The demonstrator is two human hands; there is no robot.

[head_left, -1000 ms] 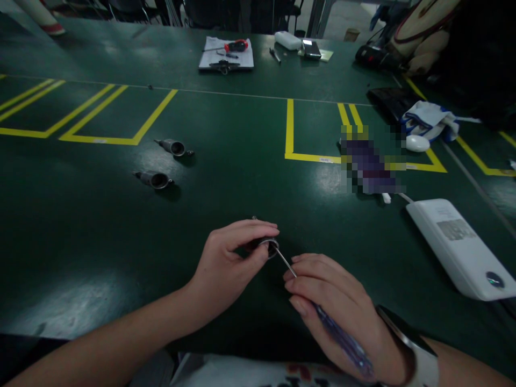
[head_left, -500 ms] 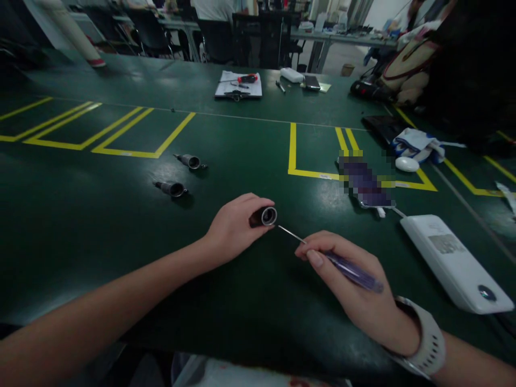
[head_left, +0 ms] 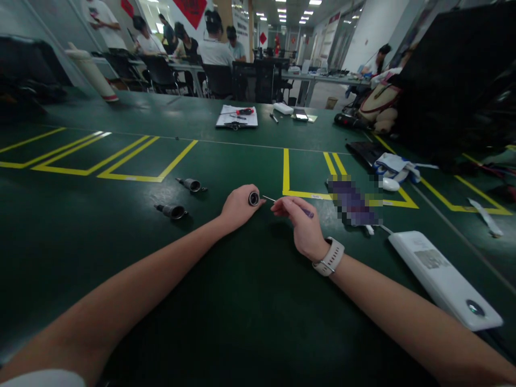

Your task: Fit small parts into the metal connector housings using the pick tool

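My left hand (head_left: 241,207) is closed around a dark hollow metal cylinder (head_left: 253,199), its round open end turned toward me. In my right hand (head_left: 299,217) is a small screwdriver with a purple see-through handle (head_left: 308,213) and a thin metal shaft (head_left: 269,198). The shaft's tip points left, close beside the cylinder's rim; whether it touches cannot be told. Left of my hands, two similar dark metal parts lie on the green table, one farther back (head_left: 191,185) and one nearer (head_left: 172,211), each with a round opening and a narrow tip.
A blurred-out phone (head_left: 352,201) and a white power bank (head_left: 445,279) lie at right, near a cloth (head_left: 397,165) and a white oval case (head_left: 389,184). Farther back are a clipboard (head_left: 226,119) with a red-handled screwdriver (head_left: 245,111). People sit at tables beyond.
The view has tilted up, showing more of the room. Both hands have moved farther out over the table, still holding the cylinder and the screwdriver.
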